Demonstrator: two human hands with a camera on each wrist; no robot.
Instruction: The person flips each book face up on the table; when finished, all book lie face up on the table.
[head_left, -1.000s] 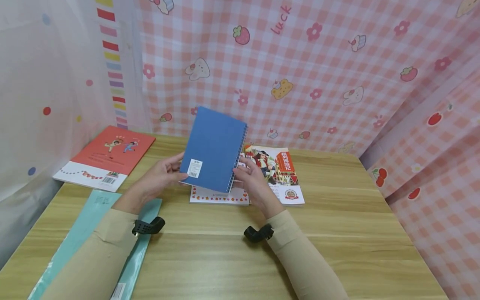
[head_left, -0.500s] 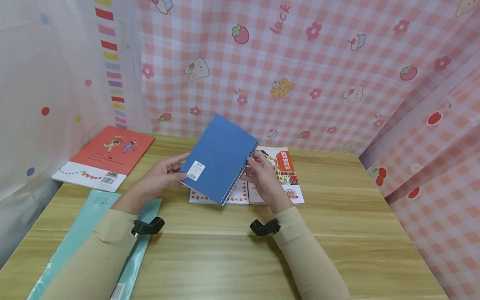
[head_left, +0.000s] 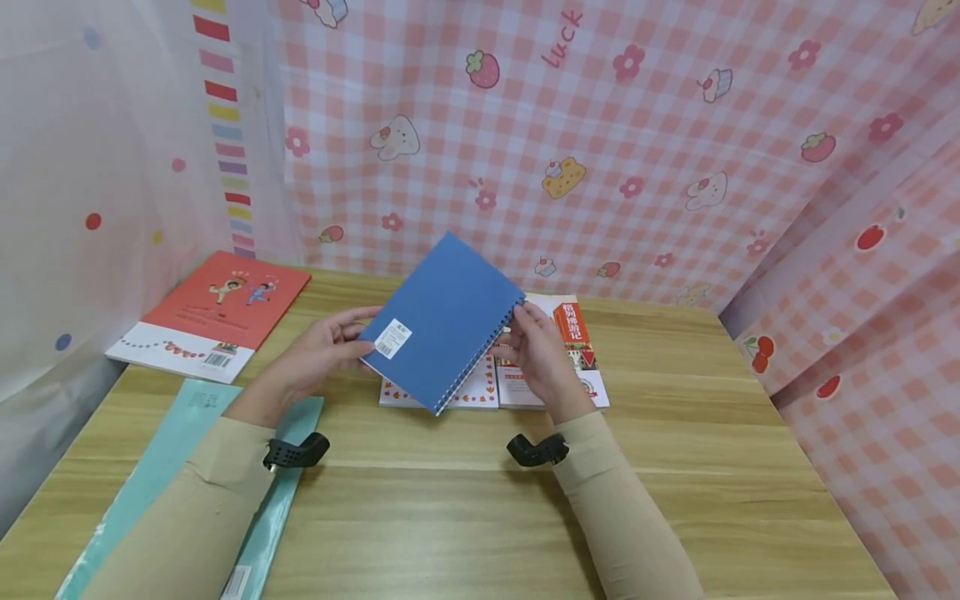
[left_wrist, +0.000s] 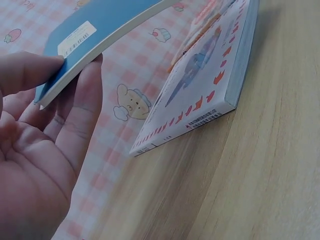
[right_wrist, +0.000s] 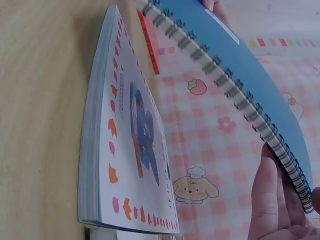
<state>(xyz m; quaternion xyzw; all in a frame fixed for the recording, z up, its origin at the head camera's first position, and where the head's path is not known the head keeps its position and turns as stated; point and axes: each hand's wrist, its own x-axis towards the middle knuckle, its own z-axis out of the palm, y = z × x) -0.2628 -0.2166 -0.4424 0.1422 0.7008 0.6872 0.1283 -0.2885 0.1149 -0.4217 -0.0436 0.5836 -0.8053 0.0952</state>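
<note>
Head view: two forearms in beige sleeves [head_left: 618,517] reach forward over a wooden table [head_left: 697,442], the left one crossing a teal book [head_left: 176,425]. Between the hands, a blue spiral notebook [head_left: 442,321] is held in the air, tilted cornerwise. The left hand [head_left: 318,350] pinches its left corner beside a white barcode sticker [head_left: 393,339]; the right hand [head_left: 546,354] pinches the coil-bound edge. Under the notebook lies a leaf-bordered book [head_left: 480,392], next to an illustrated paperback [head_left: 576,333] with a red title panel. A red-and-white book [head_left: 217,312] lies at the far left.

Left wrist view: the thumb presses the blue cover from above, with curled fingers underneath. The leaf-bordered book lies apart, below the notebook.

Right wrist view: fingers support the coil edge from beneath; the thumb shows only partly, at the frame's edge.
</note>
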